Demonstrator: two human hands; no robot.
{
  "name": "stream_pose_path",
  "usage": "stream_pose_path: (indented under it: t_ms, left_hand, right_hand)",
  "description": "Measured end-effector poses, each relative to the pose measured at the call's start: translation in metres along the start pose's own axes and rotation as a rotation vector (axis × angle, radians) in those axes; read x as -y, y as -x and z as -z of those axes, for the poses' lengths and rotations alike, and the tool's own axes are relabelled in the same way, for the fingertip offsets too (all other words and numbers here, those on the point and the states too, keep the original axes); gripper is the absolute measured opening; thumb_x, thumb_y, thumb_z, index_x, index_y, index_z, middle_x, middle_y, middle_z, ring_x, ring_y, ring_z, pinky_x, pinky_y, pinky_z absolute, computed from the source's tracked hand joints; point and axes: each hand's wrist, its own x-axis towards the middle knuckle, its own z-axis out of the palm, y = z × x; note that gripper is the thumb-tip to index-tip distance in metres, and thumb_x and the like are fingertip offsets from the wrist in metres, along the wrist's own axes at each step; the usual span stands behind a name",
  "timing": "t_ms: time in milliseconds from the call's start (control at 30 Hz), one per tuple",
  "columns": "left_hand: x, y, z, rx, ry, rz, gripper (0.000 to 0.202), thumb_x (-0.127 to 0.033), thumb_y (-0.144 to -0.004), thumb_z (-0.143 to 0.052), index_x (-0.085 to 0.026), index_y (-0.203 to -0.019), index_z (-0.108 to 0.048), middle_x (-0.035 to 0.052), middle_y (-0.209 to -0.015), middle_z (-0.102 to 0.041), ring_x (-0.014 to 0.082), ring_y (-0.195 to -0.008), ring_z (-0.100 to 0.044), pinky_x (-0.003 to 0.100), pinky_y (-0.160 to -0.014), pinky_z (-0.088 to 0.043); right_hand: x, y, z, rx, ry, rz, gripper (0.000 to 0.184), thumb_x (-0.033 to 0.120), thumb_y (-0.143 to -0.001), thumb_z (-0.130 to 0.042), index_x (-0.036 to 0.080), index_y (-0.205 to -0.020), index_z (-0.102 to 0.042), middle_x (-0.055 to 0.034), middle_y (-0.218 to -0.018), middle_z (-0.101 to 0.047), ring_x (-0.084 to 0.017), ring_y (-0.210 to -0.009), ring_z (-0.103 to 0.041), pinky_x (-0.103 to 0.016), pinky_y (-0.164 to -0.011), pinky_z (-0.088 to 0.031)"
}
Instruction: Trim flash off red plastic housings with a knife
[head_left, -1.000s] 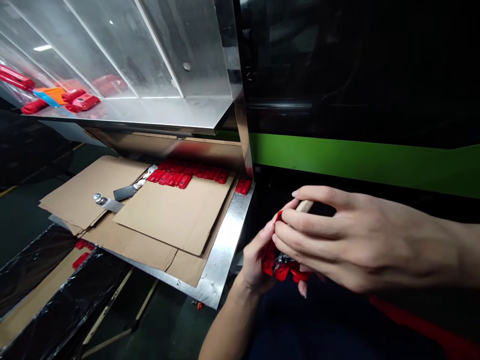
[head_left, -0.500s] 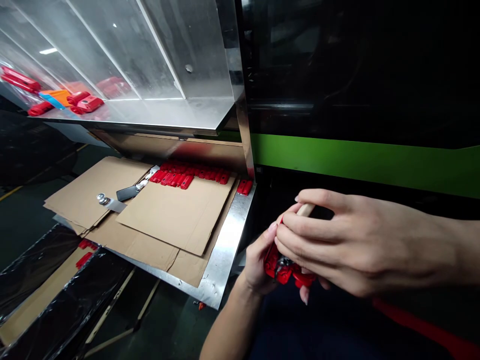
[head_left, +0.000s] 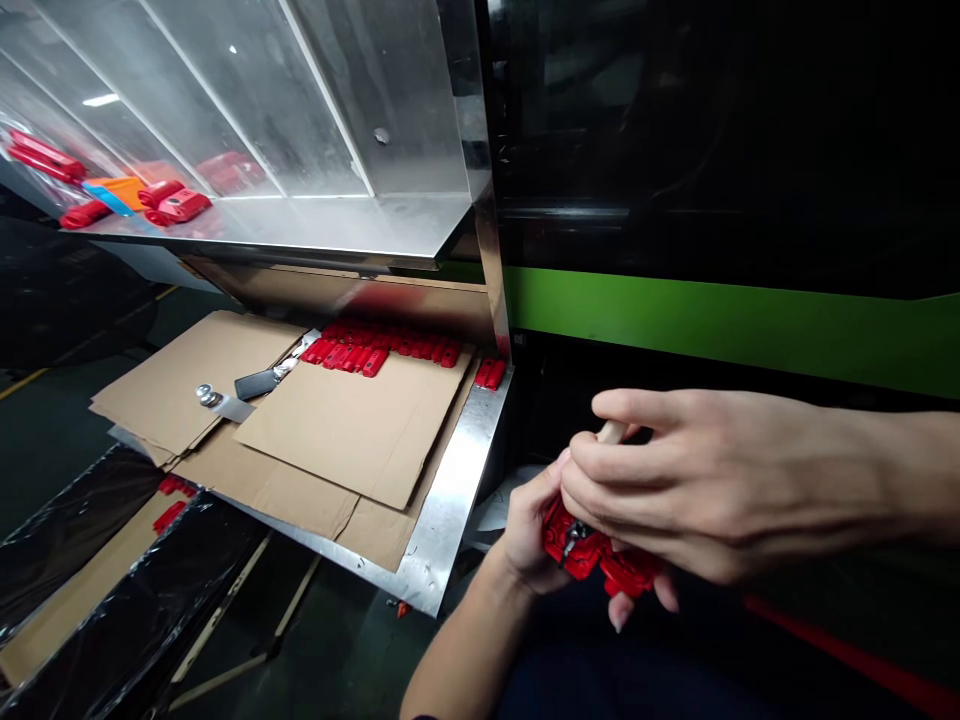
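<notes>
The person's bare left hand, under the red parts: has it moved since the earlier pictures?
Yes, the bare left hand has moved slightly right and down in view, relative to the shiny metal table.

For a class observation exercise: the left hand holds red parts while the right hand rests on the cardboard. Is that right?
Not quite: the head view shows the right hand over the red parts, away from the cardboard. The left hand does hold them.
</notes>
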Motion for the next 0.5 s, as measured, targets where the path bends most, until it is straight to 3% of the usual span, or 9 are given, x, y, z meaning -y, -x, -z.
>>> stream_pose_path:
  t_ms: [167,300,400,500]
  left_hand:
    - [0.002,-0.003,0.003,-0.013,-0.128,-0.012,0.050,-0.052,-0.089,-0.056,-0.006,-0.106,-0.068,0.0081,-0.060,-0.065,0.0248,-0.058,-0.064,0.029,-0.053,-0.048]
    - [-0.006,-0.002,-0.003,-0.014,-0.183,-0.078,0.059,-0.055,-0.094,-0.046,-0.010,-0.129,-0.059,0.0137,-0.092,-0.071,0.0244,-0.072,-0.066,0.031,-0.061,-0.052]
    - [-0.013,0.002,-0.009,-0.084,-0.292,-0.335,0.054,-0.047,-0.095,-0.049,-0.017,-0.140,-0.051,0.0116,-0.115,-0.067,0.0256,-0.098,-0.065,0.034,-0.085,-0.052]
    - [-0.016,0.006,-0.011,-0.195,-0.401,-0.481,0.054,-0.049,-0.095,-0.050,-0.021,-0.141,-0.049,0.0094,-0.119,-0.066,0.0255,-0.099,-0.064,0.034,-0.089,-0.051]
  right_hand:
    - [-0.001,0.002,-0.005,-0.042,0.007,0.055,0.041,0.028,-0.101,-0.034,0.017,-0.094,-0.072,-0.0057,-0.105,-0.071,-0.019,-0.094,-0.063,-0.040,-0.087,-0.054]
    - [0.000,0.015,-0.004,-0.057,0.050,-0.030,0.032,0.025,-0.097,-0.044,0.010,-0.110,-0.070,-0.0091,-0.110,-0.070,-0.025,-0.098,-0.064,-0.046,-0.089,-0.051]
    - [0.011,0.028,-0.010,-0.186,0.018,-0.221,0.037,0.032,-0.092,-0.061,0.007,-0.118,-0.065,-0.0116,-0.108,-0.069,-0.030,-0.099,-0.062,-0.048,-0.086,-0.049]
    - [0.039,0.033,-0.032,-0.338,-0.230,-0.528,0.025,0.032,-0.092,-0.062,0.011,-0.106,-0.064,-0.0121,-0.106,-0.065,-0.024,-0.097,-0.061,-0.040,-0.082,-0.052]
